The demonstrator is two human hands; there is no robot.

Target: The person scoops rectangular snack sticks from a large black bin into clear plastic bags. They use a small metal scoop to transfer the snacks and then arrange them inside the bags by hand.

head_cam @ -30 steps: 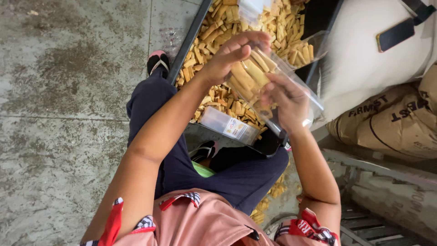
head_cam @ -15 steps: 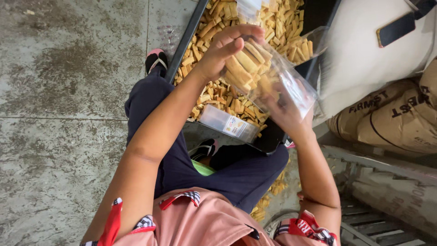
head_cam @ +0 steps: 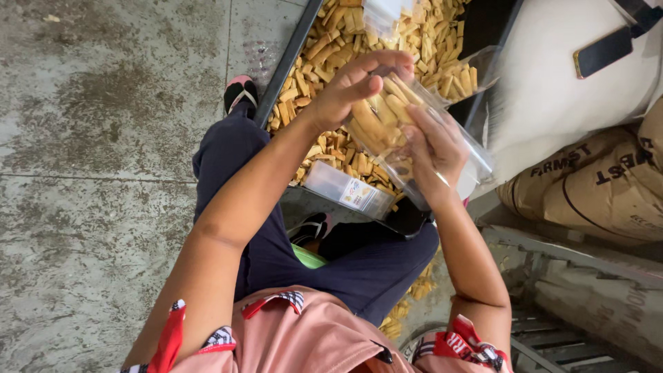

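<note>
Biscuits (head_cam: 421, 34) golden tan, heaped in a black tray (head_cam: 286, 59). Bag (head_cam: 414, 138) clear plastic, tan biscuits inside. Trousers (head_cam: 359, 266) dark navy. Shirt (head_cam: 276, 342) salmon pink, sleeve trim red with black-and-white check. Sandal (head_cam: 240, 93) black with pink edge. Floor (head_cam: 90, 138) mottled grey concrete. Sacks (head_cam: 594, 186) brown with black print. Small box (head_cam: 342, 188) clear, yellow-white label.

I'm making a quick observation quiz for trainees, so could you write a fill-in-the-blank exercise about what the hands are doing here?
1. The right hand holds a clear plastic ____ part-filled with biscuit sticks.
2. The left hand has its fingers at the open ____ of it.
3. Below the hands, a dark tray holds a heap of loose ____ sticks.
4. The person sits above a bare ____ floor.

Missing words: bag; top; biscuit; concrete
</note>
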